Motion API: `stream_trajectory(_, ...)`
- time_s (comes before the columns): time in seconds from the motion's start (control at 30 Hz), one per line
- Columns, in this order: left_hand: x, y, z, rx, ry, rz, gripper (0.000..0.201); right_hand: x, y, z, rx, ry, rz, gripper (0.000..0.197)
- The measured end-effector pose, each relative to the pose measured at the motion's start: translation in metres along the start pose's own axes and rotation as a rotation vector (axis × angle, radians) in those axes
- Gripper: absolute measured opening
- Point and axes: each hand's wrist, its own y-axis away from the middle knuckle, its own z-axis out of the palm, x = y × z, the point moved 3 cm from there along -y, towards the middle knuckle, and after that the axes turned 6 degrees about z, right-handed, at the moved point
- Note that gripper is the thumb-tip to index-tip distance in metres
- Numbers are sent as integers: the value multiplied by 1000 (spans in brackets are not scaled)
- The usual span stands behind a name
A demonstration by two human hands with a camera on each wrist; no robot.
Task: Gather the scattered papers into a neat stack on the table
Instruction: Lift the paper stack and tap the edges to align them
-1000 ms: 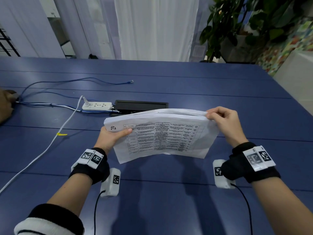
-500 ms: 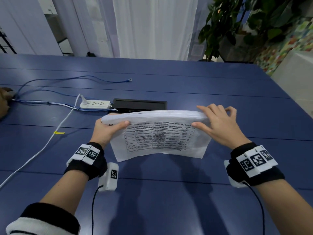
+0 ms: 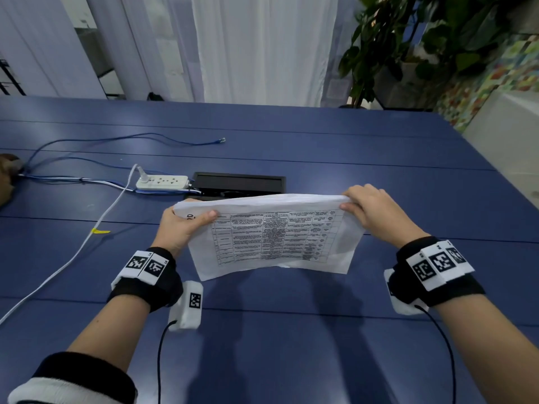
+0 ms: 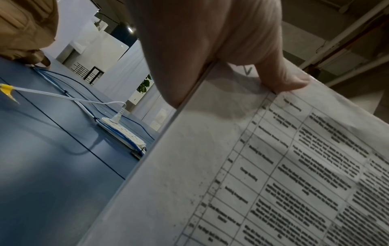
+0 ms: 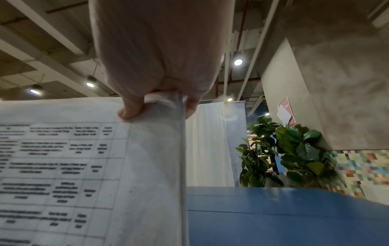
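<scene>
A stack of white papers (image 3: 274,237) with a printed table on the top sheet stands nearly upright on its long edge over the blue table (image 3: 291,345). My left hand (image 3: 186,225) grips its upper left corner, thumb across the printed face. My right hand (image 3: 370,211) pinches the upper right corner, fingers curled over the top edge. The left wrist view shows the papers (image 4: 252,166) close up with my thumb pressed on them. In the right wrist view my thumb and fingers clamp the papers (image 5: 73,166) at the top edge. The sheets' lower edge sags slightly near the table.
A white power strip (image 3: 162,182) with white and blue cables (image 3: 96,225) lies left of a black cable box (image 3: 239,183) just behind the papers. A brown object (image 3: 5,176) sits at the far left edge. Potted plants (image 3: 408,39) stand beyond the table's far right corner.
My right hand went from flat fingers against the stack's right end to a pinch on the upper right corner. The stack stays upright at about the same place.
</scene>
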Motion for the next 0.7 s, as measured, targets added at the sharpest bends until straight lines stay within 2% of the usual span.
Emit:
stream_trajectory(0.03, 0, 1, -1, -11, 18, -6, 19, -1, 1, 1, -2, 15, -8, 20)
stream_trajectory(0.1, -3, 0, -2, -31, 7, -24, 44, -1, 0, 3, -46, 69, -26, 16)
stream_trajectory(0.17, -6, 2, -2, -33, 4, -37, 47, 4, -1, 4, -80, 26, -37, 15)
stream_trajectory(0.23, -14, 4, -3, -40, 2, -56, 43, 14, 1, 2, -14, -344, 9, 18)
stream_trajectory(0.3, -22, 8, -3, -28, -8, -80, 38, 29, 7, 8, 91, -781, 149, 47)
stream_trajectory(0.33, -27, 9, -3, -30, 6, -94, 42, 35, 10, 15, 82, -930, 231, 57)
stream_trajectory(0.4, -34, 12, -2, -40, 7, -122, 52, 39, 15, 40, -33, -1123, 324, 60)
stream_trajectory(0.43, -37, 13, -1, -48, 4, -129, 51, 39, 16, 52, -88, -1169, 330, 60)
stream_trajectory(0.5, -40, 15, 1, -51, -2, -128, 33, 36, 14, 69, -132, -1189, 304, 50)
stream_trajectory(0.57, -40, 15, 3, -34, -22, -122, 32, 32, 9, 80, -88, -1218, 293, 40)
stream_trajectory(0.7, -38, 14, 5, 12, -43, -93, 32, 28, 4, 87, 16, -1306, 326, 37)
